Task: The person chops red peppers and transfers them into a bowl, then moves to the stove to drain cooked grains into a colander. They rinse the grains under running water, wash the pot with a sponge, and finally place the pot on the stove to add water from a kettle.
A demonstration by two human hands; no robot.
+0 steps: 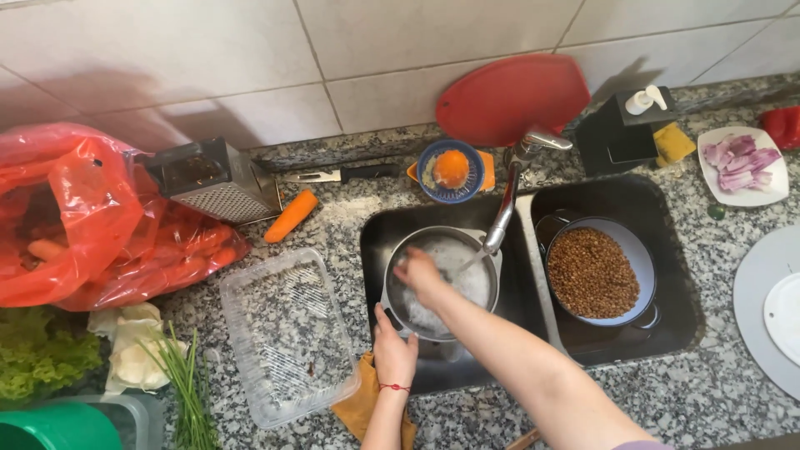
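The left hand (pixel 394 354) grips the rim of a steel pot (pixel 442 283) — milky, foamy water inside — while the right hand (pixel 422 277) dips in, fingers loosely open, under the tap (pixel 508 200).

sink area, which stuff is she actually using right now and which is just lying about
In use: pot in the left sink basin, tap running into it, right hand in the water, left hand on the rim.

Lying about: grater, carrot, plastic tray, bowl of lentils, chopped onion.

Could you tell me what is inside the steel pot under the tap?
The pot holds foamy white water and the right hand; whatever the foam covers cannot be seen.
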